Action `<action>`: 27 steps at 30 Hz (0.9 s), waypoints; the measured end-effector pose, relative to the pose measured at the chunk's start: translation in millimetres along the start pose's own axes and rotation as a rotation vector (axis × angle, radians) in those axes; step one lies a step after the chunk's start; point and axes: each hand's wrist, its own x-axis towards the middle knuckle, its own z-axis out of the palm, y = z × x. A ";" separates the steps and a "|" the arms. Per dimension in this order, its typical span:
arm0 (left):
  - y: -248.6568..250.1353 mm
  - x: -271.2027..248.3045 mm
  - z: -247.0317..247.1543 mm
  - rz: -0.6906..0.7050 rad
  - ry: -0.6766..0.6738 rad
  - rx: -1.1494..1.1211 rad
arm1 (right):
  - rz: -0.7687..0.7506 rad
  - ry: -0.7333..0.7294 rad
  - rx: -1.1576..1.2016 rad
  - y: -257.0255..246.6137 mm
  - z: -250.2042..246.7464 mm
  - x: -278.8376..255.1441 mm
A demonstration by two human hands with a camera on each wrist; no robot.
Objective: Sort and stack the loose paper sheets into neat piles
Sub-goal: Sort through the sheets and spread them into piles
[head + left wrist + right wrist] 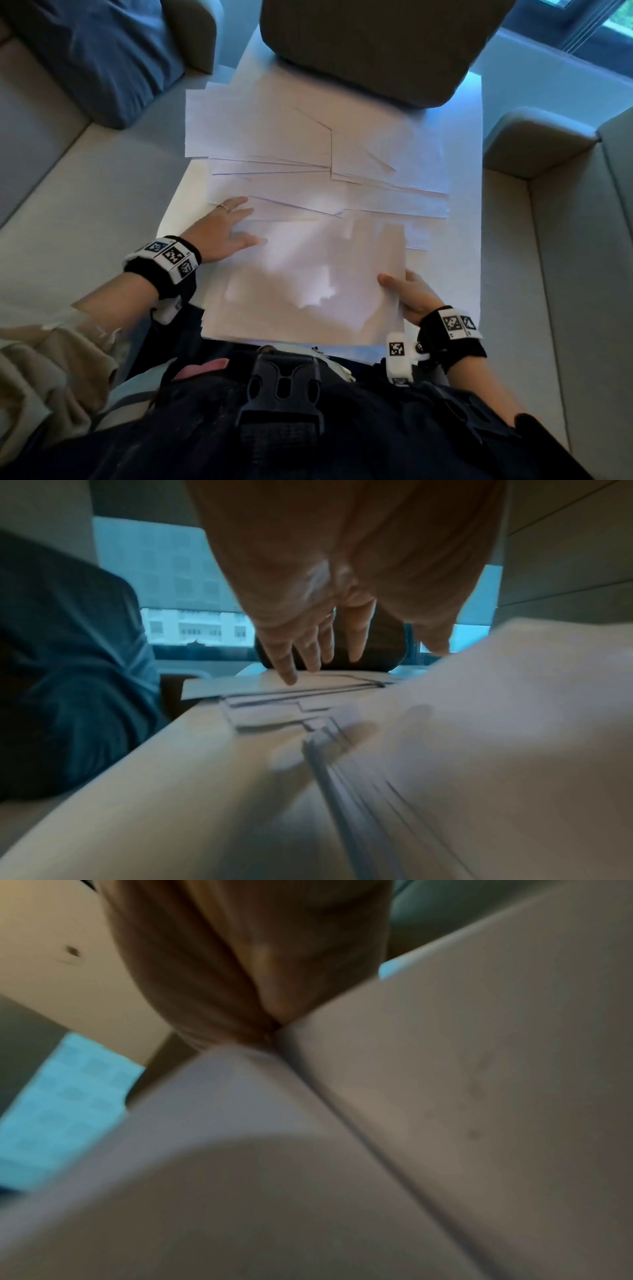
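Right hand (409, 298) pinches the stack (305, 284) at lower centre; left hand (227, 229) lies flat, fingers spread. Loose sheets (274, 144) above could slide if I drag carelessly.

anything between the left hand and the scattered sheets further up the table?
Nothing visible. The left hand lies with straight fingers at the near edge of the scattered sheets, fingertips already on paper. The right hand grips the gathered stack, which sits beside that reach, not across it.
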 end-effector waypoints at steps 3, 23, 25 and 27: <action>-18.6 5.7 8.3 -0.128 -0.041 0.008 | 0.055 0.107 -0.161 27.2 -1.8 12.2; 30.3 118.4 30.6 0.099 -0.251 0.461 | 0.069 0.380 -1.130 48.4 -36.2 47.5; 40.9 129.4 40.8 0.112 -0.235 0.438 | 0.059 0.386 -1.147 50.1 -38.4 47.8; 46.9 138.2 47.0 0.071 -0.215 0.399 | 0.041 0.389 -1.139 55.2 -39.8 49.6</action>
